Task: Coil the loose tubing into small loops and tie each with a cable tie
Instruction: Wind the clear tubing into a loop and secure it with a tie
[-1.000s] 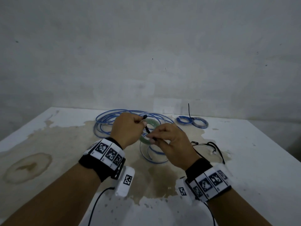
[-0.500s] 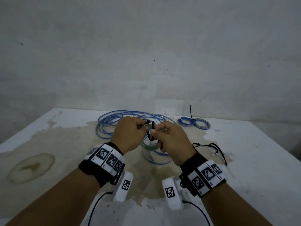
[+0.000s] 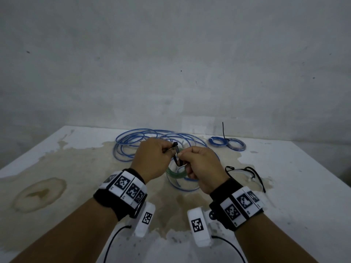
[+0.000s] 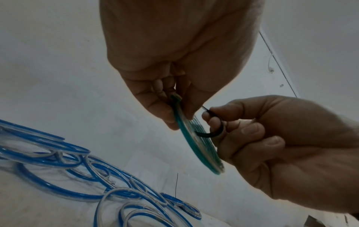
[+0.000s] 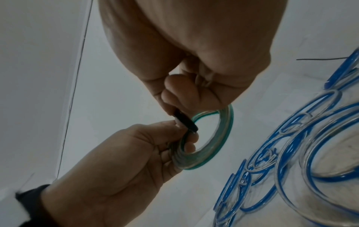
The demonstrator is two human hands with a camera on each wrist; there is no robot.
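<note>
Grey plaster wall backs a white table (image 3: 284, 186) blotched with brown stains. Above the large stain at its middle, the left hand (image 3: 152, 158) pinches the top of a small green coil (image 5: 211, 138) of tubing, thumb and fingers closed on its stacked turns, so the coil hangs edge-down below the hand. Just beside it, the right hand (image 3: 201, 166) has its fingers (image 4: 252, 130) curled, thumb and forefinger gripping a black cable tie (image 4: 215, 130) that bends in a curve around the coil's turns. Beyond the coil, toward the wall, loose blue tubing (image 3: 136, 145) sprawls in wide overlapping loops on the table. Farther right of that heap lie two small blue coils (image 3: 226, 143) side by side, a thin black tie tail standing upright from where they meet. Right of the green coil, a black cord (image 3: 247, 171) loops on the table.
</note>
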